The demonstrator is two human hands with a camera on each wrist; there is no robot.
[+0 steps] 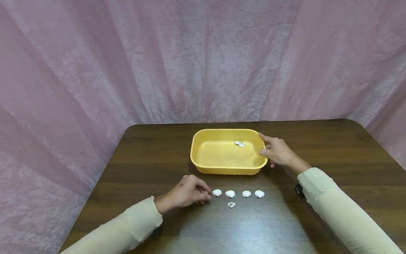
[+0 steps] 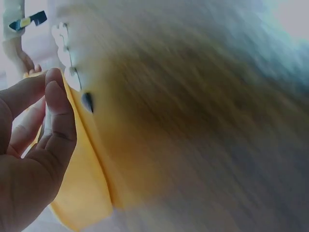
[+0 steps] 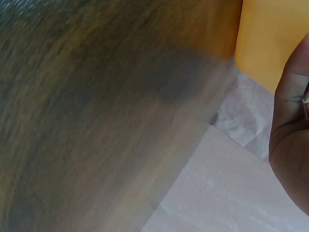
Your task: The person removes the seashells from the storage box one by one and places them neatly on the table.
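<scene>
A yellow plastic tray (image 1: pixel 228 170) stands on the table with a few small white shells (image 1: pixel 239 144) lying inside, toward its right. My right hand (image 1: pixel 277 151) grips the tray's right rim; the right wrist view catches only part of this hand beside the tray's yellow wall (image 3: pixel 270 38). In front of the tray, several white ribbed seashells (image 1: pixel 230 194) lie in a row, with a single shell (image 1: pixel 231 204) nearer me. At the row's left end my left hand (image 1: pixel 190 192) pinches with thumb and fingertips, and a bit of white shell (image 1: pixel 206 192) shows at the fingertips.
The dark wooden table (image 1: pixel 142 158) has rounded far corners. Pink curtains (image 1: pixel 203 63) hang behind it and to both sides. A black band (image 1: pixel 299 190) shows at the right sleeve's cuff.
</scene>
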